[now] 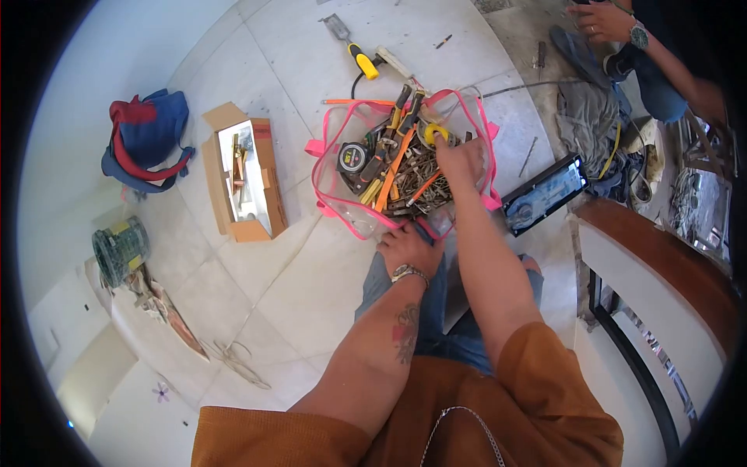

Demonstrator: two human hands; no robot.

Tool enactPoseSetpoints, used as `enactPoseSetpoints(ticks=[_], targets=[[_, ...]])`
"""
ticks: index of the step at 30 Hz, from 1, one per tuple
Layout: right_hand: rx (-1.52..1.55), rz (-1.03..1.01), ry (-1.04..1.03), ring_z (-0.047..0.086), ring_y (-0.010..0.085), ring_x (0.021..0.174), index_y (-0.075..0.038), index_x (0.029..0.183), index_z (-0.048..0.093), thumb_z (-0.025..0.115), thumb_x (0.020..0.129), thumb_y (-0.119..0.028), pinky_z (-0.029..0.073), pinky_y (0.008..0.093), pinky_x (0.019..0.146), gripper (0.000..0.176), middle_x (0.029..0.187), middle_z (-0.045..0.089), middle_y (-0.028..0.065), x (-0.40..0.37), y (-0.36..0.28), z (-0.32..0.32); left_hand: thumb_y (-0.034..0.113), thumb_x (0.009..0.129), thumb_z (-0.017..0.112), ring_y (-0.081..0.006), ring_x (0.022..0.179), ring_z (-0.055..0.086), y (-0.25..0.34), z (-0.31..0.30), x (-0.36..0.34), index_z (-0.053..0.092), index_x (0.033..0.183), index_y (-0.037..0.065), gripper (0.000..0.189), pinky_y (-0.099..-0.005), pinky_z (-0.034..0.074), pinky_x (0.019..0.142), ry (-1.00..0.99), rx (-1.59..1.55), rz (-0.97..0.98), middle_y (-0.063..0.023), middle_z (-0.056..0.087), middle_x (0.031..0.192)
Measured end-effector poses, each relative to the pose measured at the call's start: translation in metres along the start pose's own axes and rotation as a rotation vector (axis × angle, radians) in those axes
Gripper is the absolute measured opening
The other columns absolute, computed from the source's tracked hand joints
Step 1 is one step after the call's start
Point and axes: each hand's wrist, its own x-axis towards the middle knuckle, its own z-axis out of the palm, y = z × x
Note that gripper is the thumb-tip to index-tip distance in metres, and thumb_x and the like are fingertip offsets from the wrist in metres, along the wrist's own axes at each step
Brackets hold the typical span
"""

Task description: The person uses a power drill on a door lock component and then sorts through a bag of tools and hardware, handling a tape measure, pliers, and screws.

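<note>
A clear plastic bag with pink trim (320,175) lies wide open on the floor, full of tools and loose nails or screws. My left hand (406,247), with a watch at the wrist, closes on its near rim. My right hand (462,161) reaches inside at the right, fingers apart over the metal pieces (420,167); one digit touches a yellow ring-shaped roll (436,133). The fingertips are partly hidden. Beside them in the bag are a tape measure (352,158), an orange strip (397,169) and several dark-handled tools (402,107).
A cardboard box (272,187) holding small items stands left, near a blue and red bag (148,140) and a green spool (120,249). A yellow-handled scraper (362,61) lies beyond. Right are a black tray (545,194), a chair (654,265) and another person's hand (603,21).
</note>
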Motion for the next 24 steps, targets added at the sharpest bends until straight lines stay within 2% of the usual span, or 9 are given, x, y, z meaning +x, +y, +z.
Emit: enactPoseSetpoints(ticks=[7, 10, 12, 13, 16, 19, 21, 22, 24], targets=[[0.018, 0.014, -0.178, 0.062, 0.0457, 0.125, 0.008, 0.143, 0.044, 0.087, 0.071, -0.057, 0.052, 0.0499, 0.104, 0.106, 0.142, 0.054, 0.0324, 0.004, -0.003, -0.017, 0.064, 0.082, 0.07, -0.0421, 0.116, 0.062, 0.001, 0.004, 0.004, 0.055, 0.127, -0.001, 0.081, -0.0549, 0.048, 0.099, -0.035, 0.032, 0.035, -0.0283, 0.063, 0.127], [0.228, -0.018, -0.278, 0.057, 0.0449, 0.132, 0.011, 0.137, 0.051, 0.089, 0.069, -0.04, 0.05, 0.046, 0.106, 0.094, 0.139, 0.057, 0.0341, -0.021, -0.002, -0.007, 0.064, 0.084, 0.068, -0.0416, 0.115, 0.063, 0.002, 0.007, 0.001, 0.057, 0.126, 0.001, 0.077, -0.0555, 0.048, 0.098, -0.023, 0.073, 0.03, -0.0265, 0.063, 0.129], [0.12, -0.072, -0.241, 0.061, 0.045, 0.126, 0.008, 0.145, 0.036, 0.086, 0.075, -0.035, 0.051, 0.0489, 0.106, 0.097, 0.138, 0.055, 0.0361, -0.047, -0.012, 0.005, 0.061, 0.086, 0.066, -0.0403, 0.114, 0.062, -0.002, 0.021, 0.004, 0.062, 0.122, 0.003, 0.068, -0.0561, 0.046, 0.096, 0.067, 0.048, 0.025, -0.0229, 0.065, 0.124], [0.125, -0.065, -0.24, 0.061, 0.045, 0.126, 0.008, 0.145, 0.036, 0.086, 0.075, -0.035, 0.051, 0.0489, 0.106, 0.097, 0.138, 0.055, 0.0361, -0.056, -0.02, 0.011, 0.061, 0.086, 0.066, -0.0403, 0.114, 0.062, -0.004, 0.028, 0.009, 0.062, 0.122, 0.003, 0.068, -0.0561, 0.046, 0.096, 0.066, 0.054, 0.031, -0.0229, 0.065, 0.124], [0.363, 0.029, -0.14, 0.062, 0.0464, 0.123, 0.01, 0.146, 0.024, 0.086, 0.076, -0.027, 0.052, 0.0485, 0.105, 0.101, 0.136, 0.056, 0.0342, -0.082, -0.045, 0.022, 0.052, 0.092, 0.063, -0.0388, 0.111, 0.062, -0.019, 0.061, 0.02, 0.063, 0.123, 0.005, 0.057, -0.0548, 0.047, 0.093, -0.007, 0.093, 0.011, -0.0209, 0.065, 0.124], [0.97, 0.109, -0.295, 0.06, 0.0323, 0.126, 0.008, 0.151, -0.002, 0.08, 0.082, -0.001, 0.047, 0.0385, 0.107, 0.108, 0.139, 0.055, 0.0274, -0.1, -0.074, 0.002, 0.043, 0.096, 0.059, -0.0356, 0.105, 0.063, -0.027, 0.081, 0.014, 0.064, 0.123, 0.008, 0.044, -0.0524, 0.049, 0.089, 0.148, 0.151, 0.144, -0.018, 0.066, 0.122], [0.921, 0.106, -0.219, 0.061, 0.0322, 0.125, 0.008, 0.152, -0.004, 0.08, 0.081, 0.0, 0.047, 0.0381, 0.107, 0.11, 0.14, 0.054, 0.0265, -0.094, -0.078, 0.04, 0.038, 0.097, 0.057, -0.0318, 0.1, 0.064, -0.013, 0.06, -0.003, 0.065, 0.123, 0.01, 0.039, -0.0486, 0.051, 0.083, 0.454, 0.13, 0.119, -0.0134, 0.066, 0.119], [0.868, 0.105, -0.144, 0.061, 0.0321, 0.125, 0.008, 0.152, -0.006, 0.08, 0.081, 0.0, 0.047, 0.0377, 0.107, 0.112, 0.141, 0.054, 0.0257, -0.091, -0.077, 0.052, 0.038, 0.097, 0.057, -0.0318, 0.1, 0.064, -0.009, 0.054, -0.002, 0.065, 0.123, 0.01, 0.039, -0.0486, 0.051, 0.083, 0.454, 0.131, 0.122, -0.0134, 0.066, 0.119], [0.912, 0.102, -0.154, 0.06, 0.0308, 0.126, 0.007, 0.153, -0.012, 0.083, 0.079, -0.002, 0.047, 0.0376, 0.108, 0.12, 0.141, 0.055, 0.0235, -0.097, -0.078, 0.029, 0.07, 0.088, 0.064, -0.0424, 0.139, 0.044, -0.003, 0.047, 0.003, 0.047, 0.153, 0.006, 0.093, -0.0571, 0.037, 0.112, -0.043, -0.035, -0.041, -0.0207, 0.049, 0.153]])
